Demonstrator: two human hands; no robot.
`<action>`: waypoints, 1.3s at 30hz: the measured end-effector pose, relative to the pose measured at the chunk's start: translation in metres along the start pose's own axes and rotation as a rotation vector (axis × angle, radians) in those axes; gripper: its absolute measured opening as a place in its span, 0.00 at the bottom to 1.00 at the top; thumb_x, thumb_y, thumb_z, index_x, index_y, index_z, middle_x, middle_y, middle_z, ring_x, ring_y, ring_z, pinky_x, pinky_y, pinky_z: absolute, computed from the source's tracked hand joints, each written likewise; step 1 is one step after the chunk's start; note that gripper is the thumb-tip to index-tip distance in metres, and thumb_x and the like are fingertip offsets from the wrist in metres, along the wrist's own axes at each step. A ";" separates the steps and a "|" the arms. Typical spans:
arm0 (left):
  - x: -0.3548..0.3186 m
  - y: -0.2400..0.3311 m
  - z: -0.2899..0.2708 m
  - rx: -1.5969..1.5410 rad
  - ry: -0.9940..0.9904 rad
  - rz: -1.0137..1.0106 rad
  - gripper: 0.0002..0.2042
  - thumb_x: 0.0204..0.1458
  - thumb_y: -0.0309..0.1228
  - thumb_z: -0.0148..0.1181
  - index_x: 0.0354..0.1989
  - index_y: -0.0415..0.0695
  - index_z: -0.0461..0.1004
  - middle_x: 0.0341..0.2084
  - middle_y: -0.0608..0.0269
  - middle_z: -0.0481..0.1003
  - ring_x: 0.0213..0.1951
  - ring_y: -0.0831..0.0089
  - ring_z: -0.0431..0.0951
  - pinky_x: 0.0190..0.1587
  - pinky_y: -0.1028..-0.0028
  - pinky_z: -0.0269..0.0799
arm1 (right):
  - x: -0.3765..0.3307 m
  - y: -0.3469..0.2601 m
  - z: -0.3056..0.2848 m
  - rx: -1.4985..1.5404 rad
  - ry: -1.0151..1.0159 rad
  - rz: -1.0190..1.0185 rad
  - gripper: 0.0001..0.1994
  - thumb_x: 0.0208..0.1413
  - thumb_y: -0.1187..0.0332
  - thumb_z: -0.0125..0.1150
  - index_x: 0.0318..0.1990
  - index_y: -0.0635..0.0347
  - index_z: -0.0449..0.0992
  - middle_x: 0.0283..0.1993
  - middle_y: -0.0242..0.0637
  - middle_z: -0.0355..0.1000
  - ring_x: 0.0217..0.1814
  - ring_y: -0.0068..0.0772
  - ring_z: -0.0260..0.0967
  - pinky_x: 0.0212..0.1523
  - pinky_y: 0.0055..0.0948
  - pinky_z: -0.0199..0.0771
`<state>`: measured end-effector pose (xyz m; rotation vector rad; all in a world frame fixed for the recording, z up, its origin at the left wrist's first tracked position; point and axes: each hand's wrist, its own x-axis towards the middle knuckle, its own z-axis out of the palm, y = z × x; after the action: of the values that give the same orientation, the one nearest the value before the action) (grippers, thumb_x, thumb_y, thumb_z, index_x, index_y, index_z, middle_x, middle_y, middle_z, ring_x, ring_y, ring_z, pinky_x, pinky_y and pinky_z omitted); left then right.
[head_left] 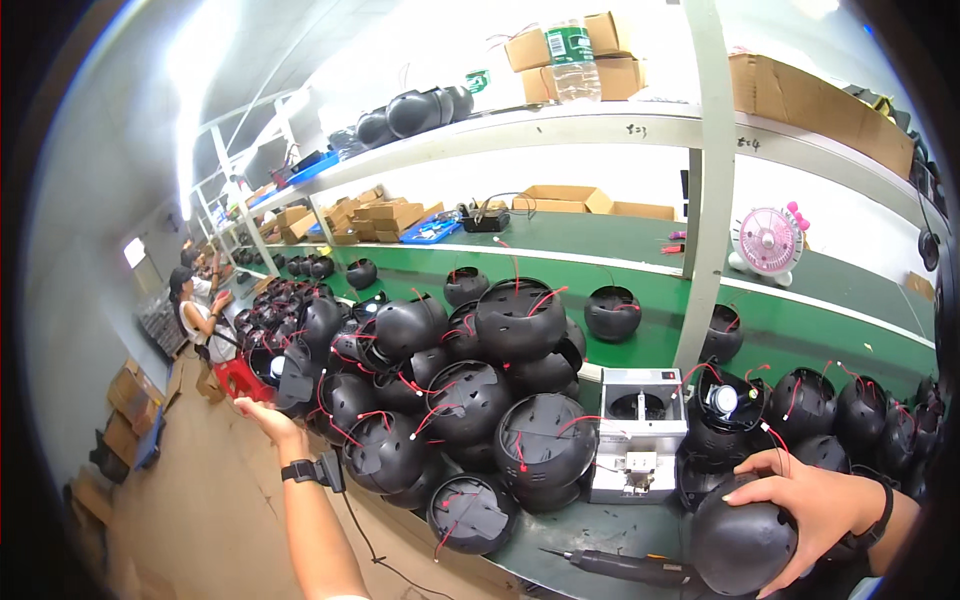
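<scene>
On the right, my right hand (815, 500) is wrapped round a smooth black round shell (742, 540) over the bench. My left hand (268, 418) reaches out at the left, fingers stretched and apart, with nothing seen in it. Just beyond it sits a black shell with a grey inner part (293, 385), at the edge of a big pile of black round shells (465, 400) trailing red wires. A silver box-shaped screw feeder (638, 440) stands between this pile and my right hand. A black electric screwdriver (625, 565) lies before it, pointing left.
More wired shells (800, 400) crowd the right side, one holding a small speaker (722, 400). Behind runs a green conveyor belt (650, 335); a white shelf post (708, 200) rises nearby. A pink fan (768, 242) stands at the back. Two people (205, 310) work far left, near a red stool (240, 380).
</scene>
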<state>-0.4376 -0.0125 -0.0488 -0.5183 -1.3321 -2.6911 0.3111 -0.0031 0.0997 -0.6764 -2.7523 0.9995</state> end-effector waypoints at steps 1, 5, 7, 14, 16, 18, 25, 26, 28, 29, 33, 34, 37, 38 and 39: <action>-0.006 -0.002 0.005 0.057 0.074 -0.004 0.50 0.62 0.71 0.38 0.78 0.38 0.42 0.76 0.49 0.49 0.76 0.57 0.51 0.76 0.59 0.45 | -0.002 -0.004 0.001 -0.008 -0.002 0.033 0.57 0.20 0.59 0.88 0.67 0.56 0.64 0.68 0.54 0.57 0.73 0.60 0.53 0.71 0.49 0.57; -0.029 0.006 0.015 -0.016 0.091 -0.099 0.50 0.61 0.72 0.40 0.77 0.40 0.44 0.75 0.48 0.50 0.75 0.57 0.53 0.75 0.59 0.47 | 0.000 -0.004 0.002 -0.023 -0.009 0.066 0.57 0.21 0.59 0.89 0.68 0.55 0.63 0.68 0.54 0.57 0.74 0.60 0.51 0.72 0.50 0.56; -0.030 0.008 0.014 -0.043 0.006 -0.056 0.51 0.60 0.71 0.41 0.77 0.39 0.44 0.75 0.45 0.49 0.74 0.56 0.54 0.75 0.61 0.48 | 0.004 -0.001 0.000 -0.031 -0.018 0.053 0.57 0.21 0.59 0.89 0.68 0.55 0.63 0.68 0.54 0.57 0.74 0.60 0.51 0.72 0.50 0.55; -0.012 0.001 0.009 0.145 -0.028 -0.053 0.44 0.60 0.58 0.61 0.69 0.31 0.54 0.65 0.47 0.63 0.64 0.61 0.67 0.66 0.63 0.64 | 0.006 0.000 0.001 0.007 0.008 0.032 0.57 0.20 0.59 0.88 0.67 0.56 0.65 0.68 0.54 0.56 0.74 0.59 0.53 0.73 0.48 0.54; -0.006 -0.001 0.007 0.158 -0.038 -0.111 0.36 0.57 0.47 0.70 0.61 0.32 0.60 0.58 0.50 0.67 0.58 0.66 0.70 0.61 0.66 0.68 | 0.008 0.003 0.001 0.013 0.007 0.037 0.57 0.20 0.59 0.88 0.67 0.56 0.65 0.68 0.54 0.56 0.73 0.59 0.53 0.73 0.48 0.54; 0.000 0.000 0.007 0.154 0.000 -0.104 0.31 0.57 0.40 0.72 0.58 0.34 0.61 0.53 0.52 0.70 0.53 0.67 0.74 0.56 0.69 0.73 | 0.009 0.004 0.001 0.019 0.009 0.042 0.57 0.20 0.59 0.88 0.67 0.56 0.65 0.68 0.54 0.55 0.73 0.59 0.53 0.73 0.47 0.54; -0.009 0.026 0.054 -0.027 0.023 -0.159 0.16 0.61 0.39 0.65 0.32 0.37 0.74 0.30 0.61 0.77 0.29 0.69 0.80 0.34 0.68 0.80 | 0.012 0.021 0.005 -0.097 0.026 -0.071 0.59 0.23 0.49 0.91 0.68 0.50 0.62 0.63 0.55 0.59 0.68 0.57 0.57 0.67 0.45 0.62; -0.010 0.029 0.059 -0.046 0.078 -0.135 0.16 0.62 0.39 0.65 0.27 0.39 0.74 0.27 0.62 0.77 0.27 0.68 0.81 0.33 0.67 0.80 | 0.012 0.022 0.005 -0.109 0.019 -0.070 0.59 0.21 0.49 0.92 0.67 0.49 0.62 0.63 0.55 0.59 0.68 0.57 0.57 0.67 0.46 0.62; -0.011 0.033 0.068 0.097 0.089 -0.093 0.23 0.62 0.47 0.63 0.41 0.33 0.75 0.42 0.49 0.79 0.41 0.59 0.83 0.42 0.62 0.81 | 0.011 0.024 0.005 -0.104 0.022 -0.074 0.59 0.21 0.49 0.92 0.67 0.49 0.62 0.62 0.55 0.59 0.68 0.57 0.57 0.67 0.46 0.62; -0.015 0.033 0.076 0.325 0.187 -0.096 0.31 0.62 0.54 0.59 0.49 0.30 0.71 0.51 0.42 0.73 0.51 0.55 0.77 0.50 0.58 0.77 | 0.010 0.025 0.005 -0.097 0.024 -0.079 0.59 0.22 0.49 0.92 0.67 0.49 0.62 0.62 0.55 0.59 0.68 0.57 0.57 0.67 0.46 0.62; -0.024 0.033 0.081 0.585 0.150 -0.088 0.52 0.58 0.73 0.44 0.71 0.31 0.53 0.71 0.29 0.51 0.73 0.44 0.52 0.70 0.50 0.55 | 0.010 0.021 0.008 -0.066 0.032 -0.070 0.59 0.22 0.49 0.92 0.68 0.48 0.62 0.63 0.55 0.59 0.68 0.57 0.57 0.67 0.46 0.62; -0.028 0.032 0.083 0.596 0.149 -0.051 0.52 0.58 0.73 0.42 0.72 0.33 0.52 0.71 0.28 0.51 0.73 0.44 0.51 0.71 0.51 0.54 | 0.007 0.015 0.006 -0.025 0.032 -0.009 0.58 0.21 0.53 0.90 0.67 0.53 0.63 0.65 0.55 0.57 0.70 0.57 0.55 0.70 0.47 0.58; -0.009 0.024 0.052 0.435 -0.002 -0.124 0.54 0.57 0.76 0.38 0.76 0.38 0.47 0.74 0.39 0.51 0.73 0.48 0.53 0.71 0.49 0.54 | 0.004 0.011 0.002 0.017 0.037 0.038 0.57 0.21 0.56 0.88 0.67 0.57 0.65 0.68 0.54 0.55 0.72 0.58 0.54 0.72 0.47 0.54; -0.001 0.019 0.044 0.234 -0.117 -0.193 0.54 0.57 0.76 0.37 0.77 0.39 0.46 0.74 0.44 0.51 0.74 0.50 0.53 0.71 0.49 0.54 | 0.004 0.012 0.002 0.017 0.039 0.034 0.57 0.21 0.56 0.89 0.67 0.57 0.64 0.68 0.54 0.55 0.72 0.58 0.54 0.72 0.47 0.54; -0.012 0.025 0.049 0.180 -0.149 -0.300 0.54 0.55 0.78 0.35 0.78 0.43 0.43 0.76 0.51 0.49 0.74 0.52 0.54 0.71 0.45 0.53 | 0.004 0.017 0.002 0.019 0.040 0.041 0.57 0.21 0.56 0.89 0.67 0.57 0.64 0.68 0.54 0.55 0.72 0.58 0.54 0.72 0.47 0.54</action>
<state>-0.4075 0.0098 -0.0071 -0.5481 -1.8044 -2.7647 0.3132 0.0089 0.0876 -0.7442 -2.7016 1.0069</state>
